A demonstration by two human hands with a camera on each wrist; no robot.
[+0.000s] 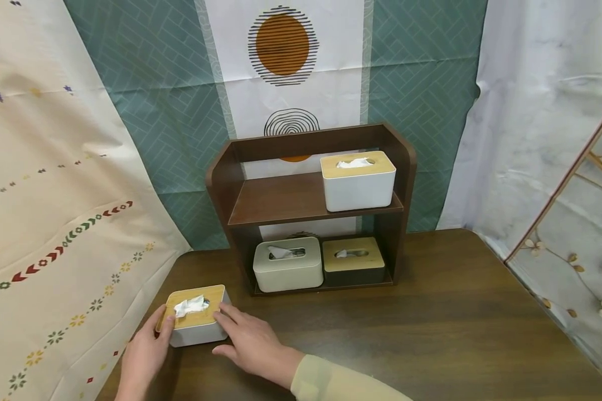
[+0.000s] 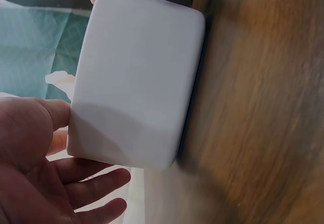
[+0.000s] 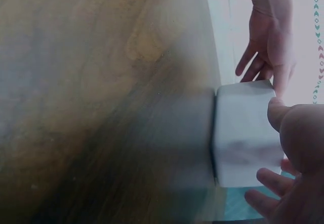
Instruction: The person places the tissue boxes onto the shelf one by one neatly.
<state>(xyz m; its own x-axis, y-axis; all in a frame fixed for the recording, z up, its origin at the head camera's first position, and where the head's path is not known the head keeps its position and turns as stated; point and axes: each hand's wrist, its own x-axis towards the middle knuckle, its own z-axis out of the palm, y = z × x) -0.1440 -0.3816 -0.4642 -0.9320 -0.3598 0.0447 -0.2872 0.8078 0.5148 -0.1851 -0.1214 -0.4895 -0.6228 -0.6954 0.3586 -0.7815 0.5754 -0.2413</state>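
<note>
A white tissue box (image 1: 198, 334) with a light wood lid stands at the table's left, a white tissue sticking out of its slot. My left hand (image 1: 145, 348) holds its left front corner, thumb at the front and index finger along the side. In the left wrist view, the other fingers of the left hand (image 2: 55, 168) spread loosely below the corner. My right hand (image 1: 256, 340) touches the lid's right edge with extended fingers, its thumb apart in front. The box's plain front face (image 2: 136, 77) fills the middle of the left wrist view.
A dark brown two-tier shelf (image 1: 281, 203) stands at the back. Its upper tier bears a white tissue box (image 1: 359, 192) with a wood lid. Below sit a cream tissue box (image 1: 288, 275) and a black tissue box (image 1: 353, 277) with a wood lid. Brown tabletop (image 1: 446, 328) stretches right.
</note>
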